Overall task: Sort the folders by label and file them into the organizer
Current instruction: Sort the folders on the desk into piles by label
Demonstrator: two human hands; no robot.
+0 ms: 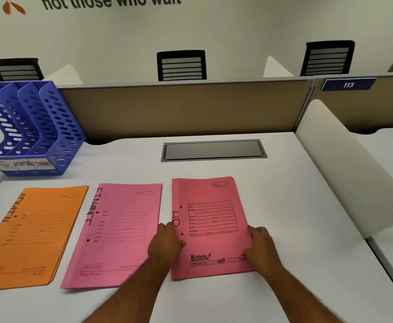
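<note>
White desk (284, 206): left hand (167, 241) and right hand (260, 243) fingers grip the HR folder's (211, 229) side edges.

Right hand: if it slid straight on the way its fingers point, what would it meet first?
The right hand points up-left across the HR folder, so it would likely cross that cover toward the left hand at the spine edge; depth is uncertain.

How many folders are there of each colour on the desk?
Orange folder, marked ADMIN: 1
Light pink folder, marked FINANCE: 1
Darker pink folder, marked HR: 1
Total: 3 showing. Some may be stacks; I cannot tell.
</note>
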